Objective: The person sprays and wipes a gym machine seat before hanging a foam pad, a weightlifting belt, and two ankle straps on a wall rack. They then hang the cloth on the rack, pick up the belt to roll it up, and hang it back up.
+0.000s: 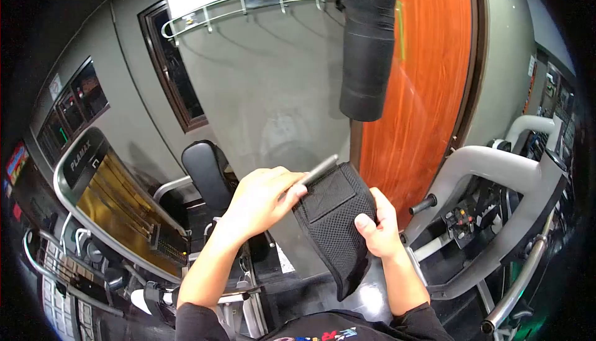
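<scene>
In the middle of the head view, a black mesh support brace (pixel 340 235) with a stitched rectangular patch hangs in front of my body, its narrow end pointing down. My right hand (pixel 380 228) is closed on its right edge, thumb lying on the mesh face. My left hand (pixel 267 197) pinches a slim grey rod-like piece (pixel 324 168) between thumb and fingers. That piece slants along the brace's upper edge and overlaps it; I cannot tell whether it is a separate rod or a folded strip of the brace.
A black punching bag (pixel 367 55) hangs ahead beside an orange wood panel (pixel 428 80). Weight machines flank me: one with a padded seat (pixel 208 170) and gold weight-stack cover (pixel 115 207) at left, a grey-framed one (pixel 496 167) at right. A metal rail (pixel 261 6) curves above.
</scene>
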